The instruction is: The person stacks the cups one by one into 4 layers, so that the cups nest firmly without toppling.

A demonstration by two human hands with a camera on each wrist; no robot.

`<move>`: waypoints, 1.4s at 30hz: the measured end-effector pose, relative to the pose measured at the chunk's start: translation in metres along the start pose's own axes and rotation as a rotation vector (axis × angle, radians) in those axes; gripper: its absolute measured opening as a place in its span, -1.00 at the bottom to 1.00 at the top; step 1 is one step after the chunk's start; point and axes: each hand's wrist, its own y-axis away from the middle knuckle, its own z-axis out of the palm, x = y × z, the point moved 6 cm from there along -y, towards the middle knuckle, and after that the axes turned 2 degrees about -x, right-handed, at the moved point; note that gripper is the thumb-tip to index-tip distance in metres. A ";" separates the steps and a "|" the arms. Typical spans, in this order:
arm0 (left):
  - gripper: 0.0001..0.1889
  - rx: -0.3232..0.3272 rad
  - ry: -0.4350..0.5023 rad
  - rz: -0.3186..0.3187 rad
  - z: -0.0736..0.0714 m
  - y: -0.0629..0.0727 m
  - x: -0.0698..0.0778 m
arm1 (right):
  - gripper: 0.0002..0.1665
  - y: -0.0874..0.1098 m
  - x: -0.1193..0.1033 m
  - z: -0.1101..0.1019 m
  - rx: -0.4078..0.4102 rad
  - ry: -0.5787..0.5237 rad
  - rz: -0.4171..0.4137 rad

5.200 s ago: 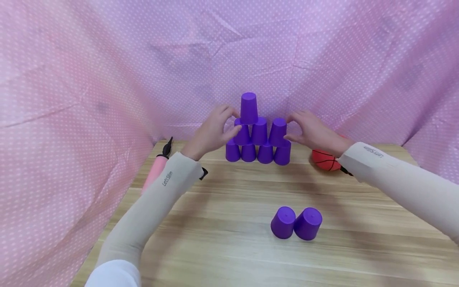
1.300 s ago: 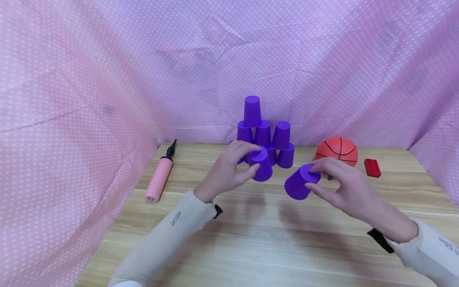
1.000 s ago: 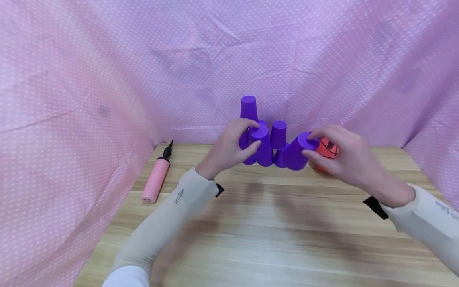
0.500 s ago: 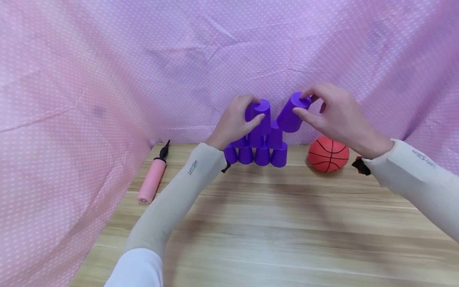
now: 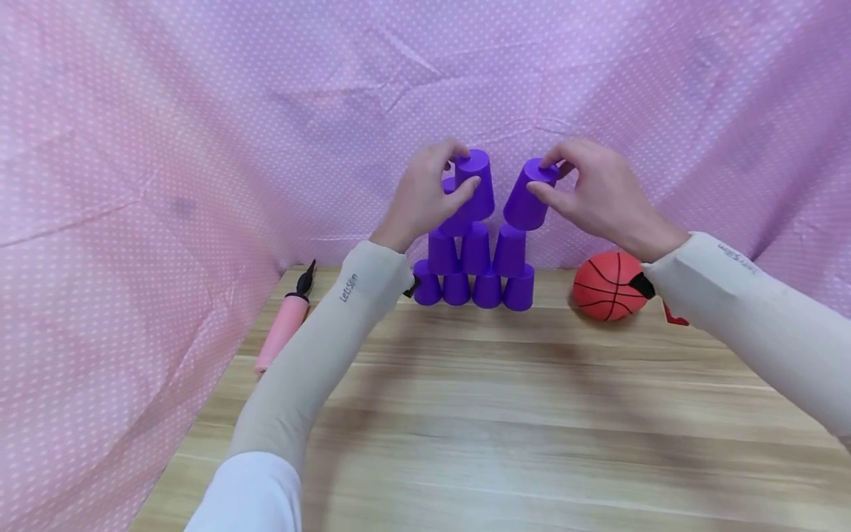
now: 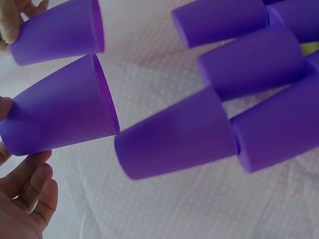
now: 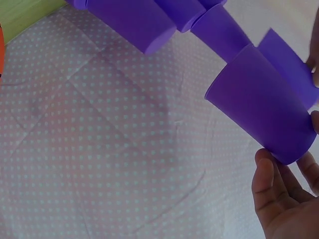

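Note:
In the head view, my left hand point(image 5: 420, 193) pinches an upside-down purple cup point(image 5: 482, 198) near its base. Level with it on the right, my right hand point(image 5: 605, 193) pinches a second purple cup point(image 5: 527, 201), slightly tilted. Below them rises a stack of upside-down cups: several in the bottom row point(image 5: 487, 290), three in the middle row point(image 5: 475, 250). A single cup point(image 5: 453, 216) stands on the middle row's left, partly hidden by my left hand and its cup. The left wrist view shows the held cup's rim point(image 6: 105, 94) close beside that single cup point(image 6: 174, 137).
A red basketball-patterned ball point(image 5: 606, 287) lies right of the stack, with a red block point(image 5: 677, 316) partly hidden behind my right forearm. A pink hand pump point(image 5: 284, 329) lies on the left of the wooden table point(image 5: 492, 414). Pink dotted cloth point(image 5: 332, 148) hangs behind.
The two cups that stood at the table's front are now in my hands, raised above the middle row. Over the last half second both hands moved up, the right one also slightly left.

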 end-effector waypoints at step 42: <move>-0.64 0.047 -0.041 -0.087 -0.028 -0.030 -0.017 | -0.15 -0.040 0.045 0.096 -0.318 -0.172 0.291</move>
